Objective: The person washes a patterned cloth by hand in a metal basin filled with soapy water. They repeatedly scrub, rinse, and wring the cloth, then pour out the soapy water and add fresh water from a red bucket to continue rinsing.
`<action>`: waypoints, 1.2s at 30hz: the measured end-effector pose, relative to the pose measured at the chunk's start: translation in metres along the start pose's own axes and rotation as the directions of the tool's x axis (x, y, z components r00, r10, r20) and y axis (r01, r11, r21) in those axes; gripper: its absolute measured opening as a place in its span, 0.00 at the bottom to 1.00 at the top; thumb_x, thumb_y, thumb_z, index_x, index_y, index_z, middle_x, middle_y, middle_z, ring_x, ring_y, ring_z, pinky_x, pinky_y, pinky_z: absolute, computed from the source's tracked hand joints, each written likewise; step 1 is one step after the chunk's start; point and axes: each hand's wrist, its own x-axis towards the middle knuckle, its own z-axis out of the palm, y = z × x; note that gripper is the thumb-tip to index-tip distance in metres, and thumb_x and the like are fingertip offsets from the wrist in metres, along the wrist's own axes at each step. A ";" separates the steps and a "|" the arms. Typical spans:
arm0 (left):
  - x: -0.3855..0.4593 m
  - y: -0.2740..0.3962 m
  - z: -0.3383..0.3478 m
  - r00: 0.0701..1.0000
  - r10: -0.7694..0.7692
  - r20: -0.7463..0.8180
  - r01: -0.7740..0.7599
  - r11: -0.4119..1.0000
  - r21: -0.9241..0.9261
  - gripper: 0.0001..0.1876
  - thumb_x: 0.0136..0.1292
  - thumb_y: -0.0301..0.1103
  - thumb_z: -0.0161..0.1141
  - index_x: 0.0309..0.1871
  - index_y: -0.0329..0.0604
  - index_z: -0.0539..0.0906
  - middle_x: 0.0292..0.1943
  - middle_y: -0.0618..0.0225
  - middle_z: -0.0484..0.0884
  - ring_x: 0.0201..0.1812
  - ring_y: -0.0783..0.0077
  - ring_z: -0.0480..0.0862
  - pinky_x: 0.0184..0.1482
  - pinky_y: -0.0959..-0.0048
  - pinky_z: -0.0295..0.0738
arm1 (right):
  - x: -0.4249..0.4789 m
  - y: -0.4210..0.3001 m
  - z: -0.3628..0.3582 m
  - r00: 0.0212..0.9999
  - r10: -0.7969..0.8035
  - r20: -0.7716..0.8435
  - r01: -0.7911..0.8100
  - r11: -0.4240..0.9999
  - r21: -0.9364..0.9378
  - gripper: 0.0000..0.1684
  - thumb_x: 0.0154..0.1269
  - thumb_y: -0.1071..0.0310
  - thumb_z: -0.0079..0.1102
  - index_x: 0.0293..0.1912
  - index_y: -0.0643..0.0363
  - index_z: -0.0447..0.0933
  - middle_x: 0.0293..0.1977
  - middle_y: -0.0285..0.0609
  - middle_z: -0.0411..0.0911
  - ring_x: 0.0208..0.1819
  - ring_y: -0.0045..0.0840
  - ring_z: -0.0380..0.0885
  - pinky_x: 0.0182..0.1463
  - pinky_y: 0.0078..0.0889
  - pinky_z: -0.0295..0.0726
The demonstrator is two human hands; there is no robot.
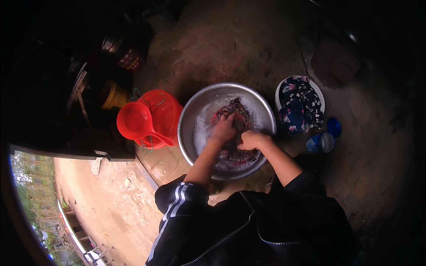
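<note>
A wide metal basin (190, 111) stands on the floor before me, with soapy water and white suds inside. Bunched in it is a wet, dark, red-patterned cloth (238, 108), probably a garment. My left hand (225, 128) presses into the upper part of this cloth, its fingers bent over the fabric. Lower and to the right, my right hand (252, 140) is curled around a dark fold of the same cloth near the water. Its fingertips are hidden beneath the hand. Both forearms reach over the near rim.
Left of the basin, a red plastic dipper (133, 120) and green wire hangers (159, 99) rest on a red tub (169, 116). A yellow bucket (114, 94) stands behind. To the right are a white bucket (322, 96) with floral fabric (299, 103), a blue container (320, 143) and its blue lid (333, 127).
</note>
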 end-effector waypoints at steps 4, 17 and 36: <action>0.001 -0.029 -0.021 0.998 -0.041 0.049 0.061 0.822 -0.565 0.31 0.50 0.42 0.61 0.57 0.40 0.67 0.52 0.47 0.68 0.54 0.54 0.70 0.55 0.65 0.64 | 0.018 0.020 -0.024 0.899 -0.244 -0.364 0.299 0.949 0.102 0.18 0.54 0.56 0.54 0.26 0.64 0.78 0.20 0.46 0.77 0.28 0.35 0.78 0.33 0.35 0.75; -0.010 -0.028 0.008 0.903 -0.106 0.417 0.358 -0.352 -0.865 0.35 0.55 0.66 0.45 0.56 0.47 0.69 0.50 0.56 0.73 0.51 0.59 0.73 0.52 0.61 0.68 | 0.087 -0.026 0.056 0.699 0.008 -0.715 0.563 0.610 0.557 0.21 0.45 0.54 0.62 0.39 0.54 0.74 0.41 0.57 0.69 0.44 0.47 0.72 0.46 0.41 0.72; -0.025 -0.028 0.033 0.934 -0.351 -0.063 -0.161 -0.257 -0.953 0.17 0.62 0.44 0.44 0.46 0.43 0.74 0.36 0.66 0.76 0.38 0.72 0.74 0.39 0.69 0.70 | 0.017 -0.067 0.030 0.236 -0.249 -0.939 0.602 0.796 -0.060 0.08 0.48 0.66 0.57 0.21 0.57 0.70 0.23 0.46 0.73 0.25 0.42 0.74 0.27 0.40 0.72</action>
